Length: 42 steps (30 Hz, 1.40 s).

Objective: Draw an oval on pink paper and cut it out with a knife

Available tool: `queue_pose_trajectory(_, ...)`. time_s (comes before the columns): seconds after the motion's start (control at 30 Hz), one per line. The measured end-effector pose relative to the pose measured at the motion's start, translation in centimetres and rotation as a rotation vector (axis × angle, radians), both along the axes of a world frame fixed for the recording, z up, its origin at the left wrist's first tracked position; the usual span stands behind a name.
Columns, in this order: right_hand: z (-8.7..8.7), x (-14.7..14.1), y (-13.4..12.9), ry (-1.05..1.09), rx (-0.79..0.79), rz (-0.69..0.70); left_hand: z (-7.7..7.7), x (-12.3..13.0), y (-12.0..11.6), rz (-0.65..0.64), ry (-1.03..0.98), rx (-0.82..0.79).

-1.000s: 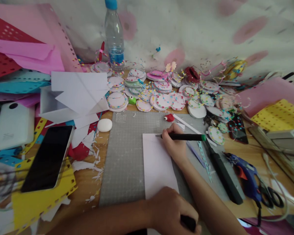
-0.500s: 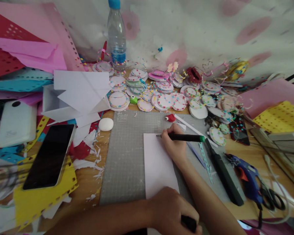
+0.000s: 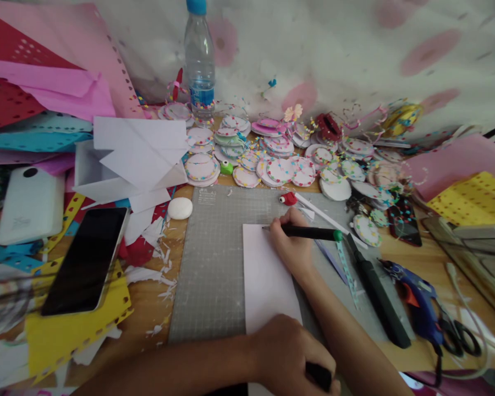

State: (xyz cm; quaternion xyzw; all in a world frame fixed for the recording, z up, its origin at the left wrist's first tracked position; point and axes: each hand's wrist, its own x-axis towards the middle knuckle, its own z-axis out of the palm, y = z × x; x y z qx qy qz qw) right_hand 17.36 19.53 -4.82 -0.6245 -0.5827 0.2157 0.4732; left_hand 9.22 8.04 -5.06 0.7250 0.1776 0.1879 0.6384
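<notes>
The black marker [image 3: 313, 232] was pinched in the right hand [image 3: 292, 248], its tip held by the far edge of the white paper [image 3: 268, 275]; whether contact was made could not be told. The paper was laid on the grey mat [image 3: 214, 275], itself spread on the bench [image 3: 431, 258]. The left hand [image 3: 284, 352] was curled round a dark object [image 3: 319, 375], mostly hidden, and rested across the paper. For a clean stroke, the paper was best pressed flat there and the tip guided lightly, without slipping.

The pen [image 3: 311, 232] is black and green, the paper [image 3: 268, 280] white.
</notes>
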Motion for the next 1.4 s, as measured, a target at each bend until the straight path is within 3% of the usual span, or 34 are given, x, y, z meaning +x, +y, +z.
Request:
queue_pose_trajectory(0.57, -0.8, 0.0, -0.1, -0.049, 0.004, 0.076, 0.3, 0.1, 0.1, 0.004, 0.016, -0.008)
queue_pose_trajectory(0.87, -0.6, -0.4, -0.4, -0.073, 0.020, 0.119, -0.1, 0.2, 0.0, 0.001, 0.010, 0.014)
queue_pose_trajectory(1.4, -0.3, -1.1, -0.9, -0.080, -0.039, 0.167, 0.6, 0.1, 0.3, -0.013, 0.047, -0.037)
